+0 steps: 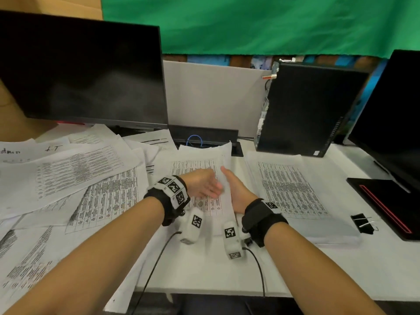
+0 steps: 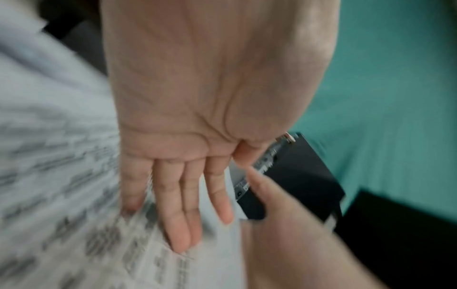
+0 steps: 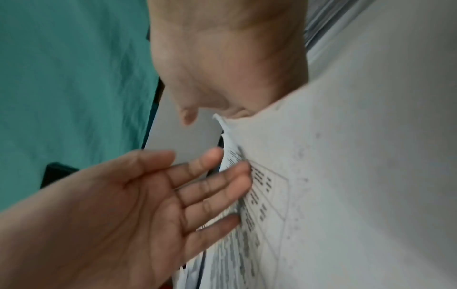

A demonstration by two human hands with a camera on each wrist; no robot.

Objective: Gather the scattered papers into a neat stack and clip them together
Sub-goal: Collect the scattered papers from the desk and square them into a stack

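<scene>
**Papers: gathering step in hand**

Papers scattered over white tabletop. Left hand flat, fingers straight on a sheet; right hand lifts that sheet's edge. Next: carry onto stack, square up, fetch binder clip. Monitor, green backdrop behind.

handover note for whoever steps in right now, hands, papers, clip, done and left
Left hand: open, straight fingers flat against the raised sheets.
Right hand: behind those sheets, holding their edge up; grip hidden.
Neat stack lies right of the hands; binder clip sits on the desk beside it, unused.
Scattered papers cover the desk's left side.
Done: part stacked. Left: gather the rest, square up, clip.
</scene>
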